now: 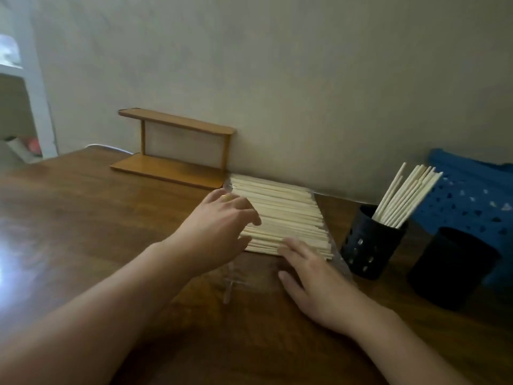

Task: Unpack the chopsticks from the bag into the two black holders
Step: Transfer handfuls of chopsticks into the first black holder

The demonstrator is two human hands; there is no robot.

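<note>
The clear plastic bag of pale wooden chopsticks (286, 215) lies flat on the brown wooden worktop (83, 232). Left hand (219, 229) and right hand (311, 276) rest on it, fingers (291, 245) released. Two black perforated cylindrical holders (372, 245) stand just right.

This looks like a room in a home: a brown polished wooden table (83, 218) stands against a plain pale wall (277, 65), with a small two-tier wooden shelf (172, 148) and a blue perforated plastic basket (472, 195) on it.
</note>
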